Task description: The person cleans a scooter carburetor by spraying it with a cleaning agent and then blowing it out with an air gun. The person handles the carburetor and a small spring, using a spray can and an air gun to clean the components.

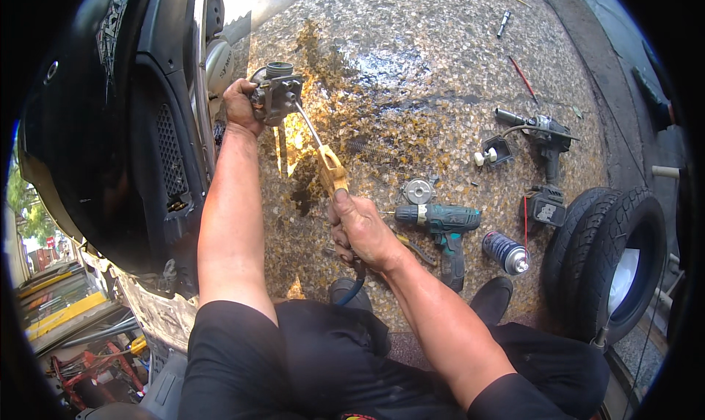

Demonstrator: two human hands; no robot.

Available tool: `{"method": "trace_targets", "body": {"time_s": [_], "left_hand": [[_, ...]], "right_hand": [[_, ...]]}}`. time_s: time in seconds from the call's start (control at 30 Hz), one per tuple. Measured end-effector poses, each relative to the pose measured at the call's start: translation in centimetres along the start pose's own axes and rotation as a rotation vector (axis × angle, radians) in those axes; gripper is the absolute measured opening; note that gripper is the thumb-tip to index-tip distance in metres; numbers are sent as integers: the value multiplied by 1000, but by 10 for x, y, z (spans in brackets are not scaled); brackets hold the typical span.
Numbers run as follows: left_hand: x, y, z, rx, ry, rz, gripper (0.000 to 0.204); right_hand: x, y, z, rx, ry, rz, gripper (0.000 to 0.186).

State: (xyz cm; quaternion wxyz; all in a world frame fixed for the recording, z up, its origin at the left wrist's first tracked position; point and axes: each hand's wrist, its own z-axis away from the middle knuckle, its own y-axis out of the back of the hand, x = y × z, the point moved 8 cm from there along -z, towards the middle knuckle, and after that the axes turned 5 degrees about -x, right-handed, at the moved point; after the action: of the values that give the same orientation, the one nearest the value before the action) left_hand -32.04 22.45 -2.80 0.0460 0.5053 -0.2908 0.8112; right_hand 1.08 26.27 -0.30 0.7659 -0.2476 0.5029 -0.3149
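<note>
My left hand (pixel 241 106) is closed round a grey metal carburetor (pixel 280 95), held up over the speckled, wet floor (pixel 411 45) beside the scooter. My right hand (pixel 356 225) grips a yellow air blow gun (pixel 332 169), with a blue hose (pixel 347 294) running down from it. The gun's long metal nozzle reaches up to the carburetor's lower right side; whether it touches cannot be made out. A loose spring (pixel 371 150) and a round metal part (pixel 417 192) lie below. Near my right hand are a teal drill (pixel 440 218) and pliers (pixel 420 250), partly hidden.
A black scooter body (pixel 88 163) stands at left. On the right lie an impact driver (pixel 549 145), a small black part (pixel 499 150), a battery (pixel 545 205), a spray can (pixel 504 251), a red tube (pixel 523 78) and a socket (pixel 504 23). Tyres (pixel 639 222) stand at the right edge.
</note>
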Motion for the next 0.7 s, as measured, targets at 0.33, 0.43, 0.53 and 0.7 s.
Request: {"method": "trace_targets", "body": {"time_s": [0.33, 0.43, 0.53, 0.7], "left_hand": [[6, -7, 3, -6, -27, -52, 14], [3, -5, 1, -10, -5, -50, 14], [-1, -3, -2, -71, 50, -40, 28], [-3, 6, -8, -95, 72, -51, 36]], "right_hand": [[-1, 0, 1, 9, 18, 24, 57], [2, 1, -1, 19, -5, 41, 57], [1, 1, -2, 25, 3, 57, 57], [0, 1, 3, 16, 0, 74, 58]]}}
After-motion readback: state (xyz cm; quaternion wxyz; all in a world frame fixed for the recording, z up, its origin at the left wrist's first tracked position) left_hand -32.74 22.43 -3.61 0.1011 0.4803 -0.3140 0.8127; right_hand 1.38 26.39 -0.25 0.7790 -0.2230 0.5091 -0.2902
